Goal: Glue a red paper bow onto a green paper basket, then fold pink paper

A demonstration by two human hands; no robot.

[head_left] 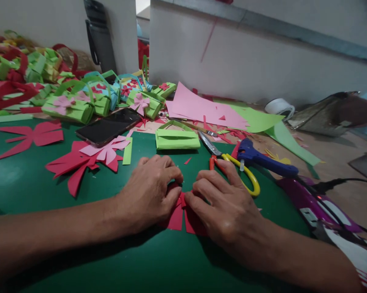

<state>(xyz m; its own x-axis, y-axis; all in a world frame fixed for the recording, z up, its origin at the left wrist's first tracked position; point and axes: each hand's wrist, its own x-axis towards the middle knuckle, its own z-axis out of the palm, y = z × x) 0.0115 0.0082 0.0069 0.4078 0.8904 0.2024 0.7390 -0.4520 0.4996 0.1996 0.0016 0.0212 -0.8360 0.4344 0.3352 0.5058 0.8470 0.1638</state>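
A red paper cut-out (pixel 179 217) lies on the green mat (pixel 79 252) close in front of me. My left hand (pixel 151 191) and my right hand (pixel 222 203) both rest on it, fingertips pinched together at its middle, and they cover most of it. Just beyond my right hand lie scissors (pixel 232 162) with yellow and red handles. A blue glue gun (pixel 262 159) lies beside them.
A folded green paper box (pixel 177 139), a black phone (pixel 108 127) and red and pink paper flowers (pixel 88 158) lie further back. Finished green baskets (pixel 70 106) pile up at the far left. Pink (pixel 201 108) and green sheets (pixel 256 120) lie by the wall.
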